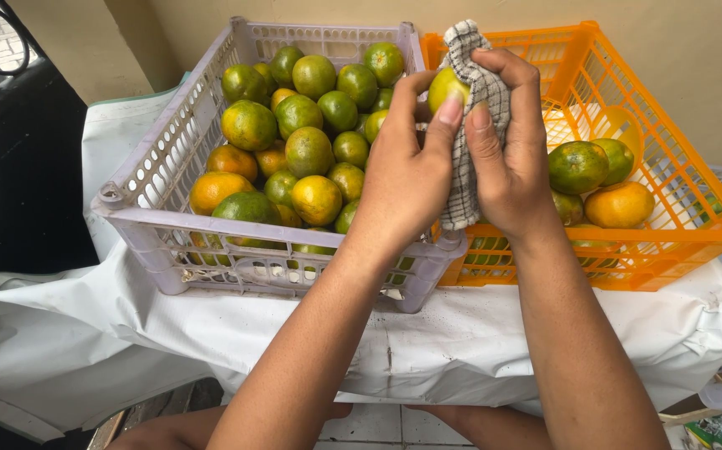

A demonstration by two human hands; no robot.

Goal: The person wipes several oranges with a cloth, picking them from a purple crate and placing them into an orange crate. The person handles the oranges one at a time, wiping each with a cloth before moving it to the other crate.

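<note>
We are in the middle of wiping a single fruit: our left hand pinches a green-yellow citrus fruit by its fingertips, and our right hand is closed around a checked cloth pressed against that fruit, held up over the seam between the two crates. We judge the next move needs the fruit turned in the cloth, then a clear drop spot. The lilac crate on the left is heaped with fruit, the orange crate on the right holds only a few. Both sit on a white-covered tabletop; nothing blocks either crate
</note>
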